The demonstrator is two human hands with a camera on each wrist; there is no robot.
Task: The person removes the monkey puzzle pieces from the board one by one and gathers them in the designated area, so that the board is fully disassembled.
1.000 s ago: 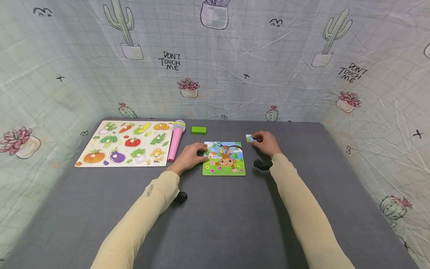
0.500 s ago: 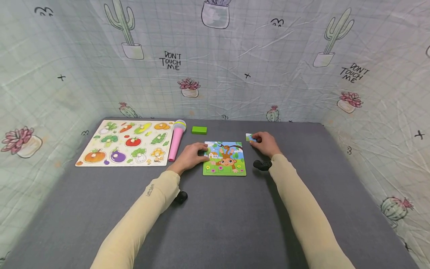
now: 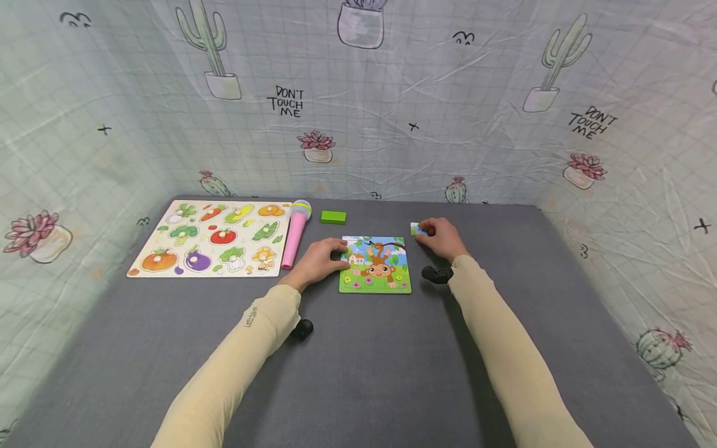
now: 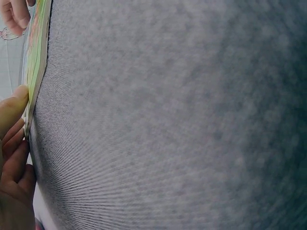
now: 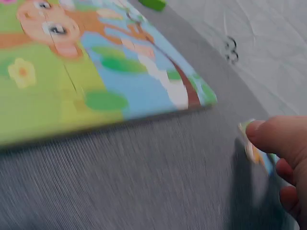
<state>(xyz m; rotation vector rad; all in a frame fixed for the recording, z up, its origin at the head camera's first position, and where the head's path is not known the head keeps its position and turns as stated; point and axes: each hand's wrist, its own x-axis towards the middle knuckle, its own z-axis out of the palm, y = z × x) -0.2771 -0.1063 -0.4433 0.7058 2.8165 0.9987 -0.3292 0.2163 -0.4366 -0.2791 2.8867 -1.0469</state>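
Note:
A square jigsaw puzzle with a monkey picture lies flat on the grey table. A pale patch shows at its far left corner. My left hand holds the puzzle's left edge, thumb and index finger over the border; in the left wrist view the thumb presses at the board's edge. Right of the puzzle's far corner, my right hand pinches a small puzzle piece between thumb and fingers. In the right wrist view the piece appears tilted over the table, partly covered by the thumb.
A board with vegetable pictures lies at the back left, a pink toy microphone along its right side. Behind the monkey puzzle is a green block. A printed cloth hangs around the table's back and sides.
Both hands stay almost where they were, the left at the puzzle and the right with the piece. The head view has shifted very slightly.

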